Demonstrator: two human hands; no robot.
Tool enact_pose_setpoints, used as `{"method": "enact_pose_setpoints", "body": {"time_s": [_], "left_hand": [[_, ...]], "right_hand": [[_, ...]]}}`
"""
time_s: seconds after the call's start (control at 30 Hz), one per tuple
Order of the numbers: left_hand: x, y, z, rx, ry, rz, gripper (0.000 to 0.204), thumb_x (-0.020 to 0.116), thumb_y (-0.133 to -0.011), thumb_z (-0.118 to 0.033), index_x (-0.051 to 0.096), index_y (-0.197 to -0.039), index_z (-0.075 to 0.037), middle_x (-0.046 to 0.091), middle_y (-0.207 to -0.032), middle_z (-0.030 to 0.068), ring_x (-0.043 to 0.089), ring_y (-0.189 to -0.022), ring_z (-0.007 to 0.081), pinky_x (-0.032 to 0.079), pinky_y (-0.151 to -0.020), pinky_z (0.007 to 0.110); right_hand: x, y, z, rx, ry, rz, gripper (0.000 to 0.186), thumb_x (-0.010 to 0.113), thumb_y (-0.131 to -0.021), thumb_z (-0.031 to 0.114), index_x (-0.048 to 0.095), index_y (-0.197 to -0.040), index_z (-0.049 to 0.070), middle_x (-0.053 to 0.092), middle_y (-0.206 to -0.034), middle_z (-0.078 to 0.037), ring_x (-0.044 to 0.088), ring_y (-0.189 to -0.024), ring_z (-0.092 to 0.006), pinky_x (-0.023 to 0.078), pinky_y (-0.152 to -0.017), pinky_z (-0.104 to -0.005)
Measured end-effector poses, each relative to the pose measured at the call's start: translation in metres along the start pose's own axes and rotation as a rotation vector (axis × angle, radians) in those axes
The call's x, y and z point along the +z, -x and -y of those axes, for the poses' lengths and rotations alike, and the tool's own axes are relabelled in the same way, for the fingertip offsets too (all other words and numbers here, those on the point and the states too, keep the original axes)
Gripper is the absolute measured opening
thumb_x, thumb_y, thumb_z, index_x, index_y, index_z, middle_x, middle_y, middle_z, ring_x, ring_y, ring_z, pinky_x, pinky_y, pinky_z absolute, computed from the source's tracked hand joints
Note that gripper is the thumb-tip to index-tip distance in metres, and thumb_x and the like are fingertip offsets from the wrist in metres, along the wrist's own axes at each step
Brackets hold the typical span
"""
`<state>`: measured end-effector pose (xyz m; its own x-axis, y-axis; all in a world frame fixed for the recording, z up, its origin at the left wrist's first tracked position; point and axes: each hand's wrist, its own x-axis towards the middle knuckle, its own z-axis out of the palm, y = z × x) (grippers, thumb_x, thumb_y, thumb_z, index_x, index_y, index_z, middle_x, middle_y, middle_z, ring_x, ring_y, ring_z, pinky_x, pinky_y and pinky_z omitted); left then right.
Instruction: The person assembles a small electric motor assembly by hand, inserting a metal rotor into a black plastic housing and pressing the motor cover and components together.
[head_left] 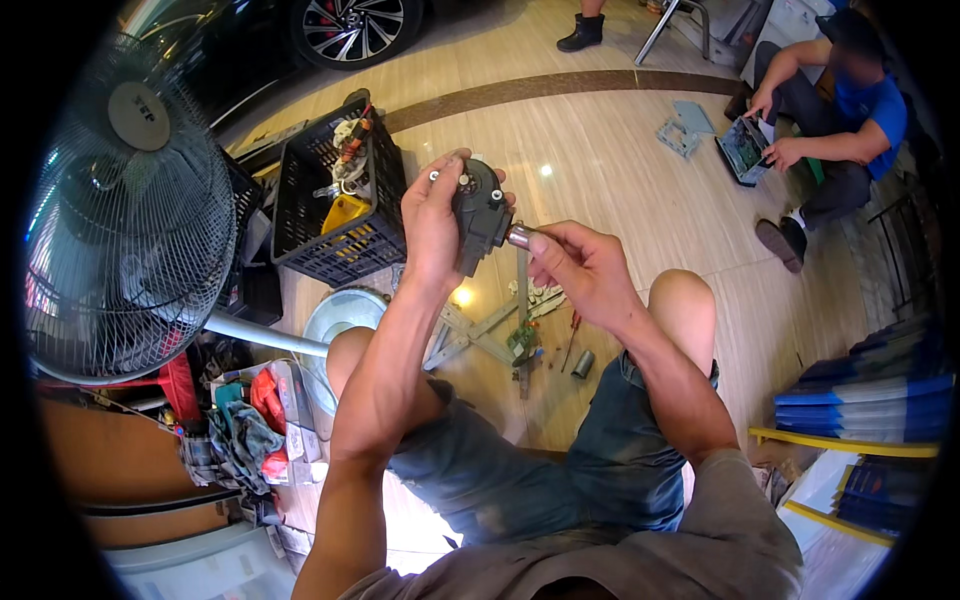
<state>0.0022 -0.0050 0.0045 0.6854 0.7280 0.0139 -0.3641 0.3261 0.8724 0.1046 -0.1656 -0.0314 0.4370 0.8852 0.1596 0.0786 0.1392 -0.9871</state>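
My left hand (pixel 432 220) is wrapped round a black motor gear housing (pixel 480 215), which it holds up in front of me. My right hand (pixel 585 265) pinches a small silver metal cylinder (pixel 521 237) at the housing's lower right end. Below my hands, on the floor between my legs, lie a crossed metal linkage (pixel 465 335), a small green circuit board (pixel 522 340), a thin screwdriver (pixel 572 335) and a dark metal can (pixel 585 362).
A standing fan (pixel 130 250), a black crate of tools (pixel 335 245), a basin (pixel 320 310) and piled cloths (pixel 240 430) are at left. A car wheel (pixel 345 30) and a booted foot (pixel 582 35) are behind. A seated co-worker (pixel 860 130) handles a device at right, near stacked blue panels (pixel 860 410).
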Motion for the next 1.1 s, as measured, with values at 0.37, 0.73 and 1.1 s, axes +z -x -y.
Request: {"method": "enact_pose_setpoints", "body": {"time_s": [0.37, 0.73, 1.1], "left_hand": [[0.002, 0.0, 0.001, 0.013, 0.031, -0.003, 0.026, 0.05, -0.101, -0.021, 0.052, -0.117, 0.0, 0.068, -0.092, 0.0203, 0.071, -0.072, 0.0282, 0.06, -0.063, 0.037], [0.0, 0.003, -0.001, 0.016, 0.023, 0.004, 0.026, 0.05, -0.102, -0.021, 0.052, -0.117, 0.0, 0.068, -0.092, 0.0205, 0.071, -0.071, 0.0281, 0.059, -0.06, 0.037], [-0.003, -0.002, 0.004, 0.035, -0.034, 0.021, 0.03, 0.051, -0.101, -0.025, 0.054, -0.119, -0.001, 0.068, -0.098, 0.0229, 0.071, -0.076, 0.0286, 0.061, -0.068, 0.037]], "right_hand": [[0.007, 0.0, -0.005, -0.14, 0.008, -0.056, 0.038, 0.066, -0.096, 0.02, 0.054, -0.124, -0.003, 0.067, -0.091, -0.007, 0.061, -0.075, -0.0099, 0.052, -0.069, -0.0254], [0.005, 0.0, 0.002, 0.014, -0.016, -0.023, 0.037, 0.066, -0.095, 0.03, 0.063, -0.109, -0.004, 0.069, -0.086, -0.008, 0.064, -0.076, -0.0104, 0.051, -0.068, -0.0276], [0.0, -0.001, 0.002, 0.102, 0.017, 0.016, 0.031, 0.069, -0.092, 0.024, 0.065, -0.111, -0.001, 0.069, -0.084, -0.008, 0.064, -0.076, -0.012, 0.052, -0.067, -0.0281]]}}
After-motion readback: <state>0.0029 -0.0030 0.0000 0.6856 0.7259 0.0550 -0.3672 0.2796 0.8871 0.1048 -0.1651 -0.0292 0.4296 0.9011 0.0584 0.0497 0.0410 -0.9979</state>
